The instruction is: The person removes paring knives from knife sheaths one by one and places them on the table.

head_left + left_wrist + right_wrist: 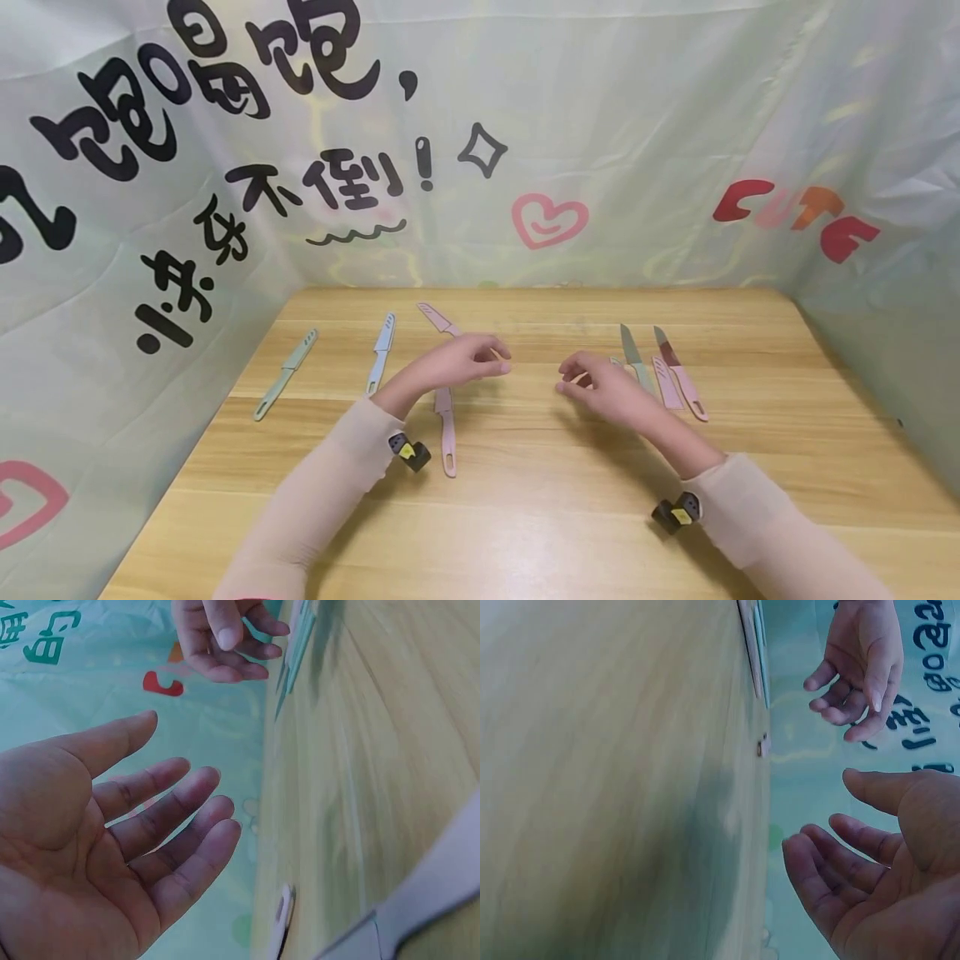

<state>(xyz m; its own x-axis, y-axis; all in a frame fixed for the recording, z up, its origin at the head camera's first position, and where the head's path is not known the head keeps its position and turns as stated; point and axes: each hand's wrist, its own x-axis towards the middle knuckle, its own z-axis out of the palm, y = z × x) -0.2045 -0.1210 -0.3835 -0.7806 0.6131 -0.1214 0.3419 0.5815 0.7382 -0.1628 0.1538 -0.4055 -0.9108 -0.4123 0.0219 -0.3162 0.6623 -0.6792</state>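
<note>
My left hand (468, 360) hovers over the table with relaxed, slightly bent fingers and holds nothing. Below and behind it lie a pink sheathed knife (447, 433) and another pink knife (435, 317), both partly hidden by the hand. Facing it, my right hand (611, 392) hangs with loosely bent fingers, also holding nothing. Beside the right hand are a green-handled knife (630, 343) with its blade bare, a pink-handled knife (686, 385), and a pink sheath (666, 382). A green piece (617, 362) shows just behind that hand. Both wrist views show empty palms.
A green sheathed knife (285, 375) lies at the table's left, with a light-blue sheathed knife (382, 350) to its right. Printed cloth (637, 125) walls in the wooden table (525, 517) at the back and sides. Small cameras (408, 451) sit on both wrists.
</note>
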